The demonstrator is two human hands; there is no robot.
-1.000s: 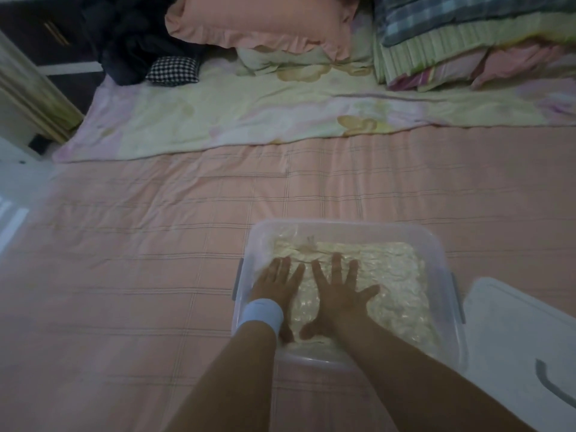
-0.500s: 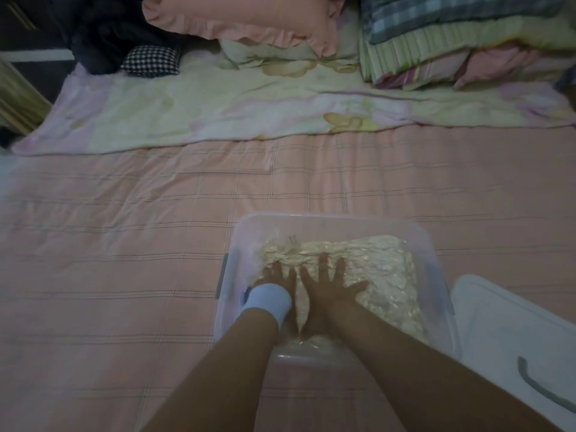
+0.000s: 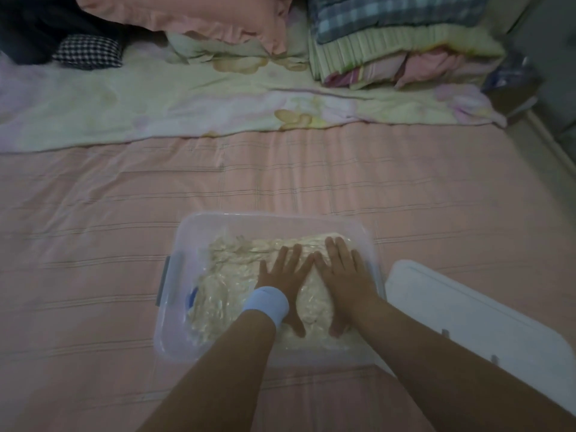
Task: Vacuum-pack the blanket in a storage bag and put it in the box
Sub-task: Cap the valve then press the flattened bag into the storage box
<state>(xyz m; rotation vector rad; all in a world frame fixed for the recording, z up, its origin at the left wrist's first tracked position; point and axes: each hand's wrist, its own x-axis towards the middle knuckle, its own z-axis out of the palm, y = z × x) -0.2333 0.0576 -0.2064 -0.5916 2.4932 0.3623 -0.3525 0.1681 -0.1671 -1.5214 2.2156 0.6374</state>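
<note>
Blanket (image 3: 230, 275), cream and crinkled inside its clear bag (image 3: 314, 304), lies flat in the box (image 3: 280, 218) and covers most of its floor. We take the box as our mark; it sits on the bed's pink sheet (image 3: 93, 244).

Far behind the box to the left we see a checked cloth (image 3: 87, 51), and a pink pillow (image 3: 187, 14) just right of that. A floral quilt (image 3: 156, 104) runs across the bed behind the box. On the box's left wall there is a grey latch (image 3: 163, 282), and just inside that wall a blue spot (image 3: 192, 297) shows on the bag; we cannot tell what it is.

In the right half of the box, the left hand (image 3: 280, 282), with a pale blue wristband (image 3: 265, 304), lies palm down on the bag, its fingers (image 3: 294, 255) straight and spread, gripping nothing. Just beside it, by the box's right wall, the right hand (image 3: 346, 282) presses flat on the bag the same way, with its fingers (image 3: 332, 249) straight.

Right of the box a white lid (image 3: 467, 313) lies on the sheet, close to the box's right wall. Far behind the box to the right sits a stack of folded bedding (image 3: 405, 42).
</note>
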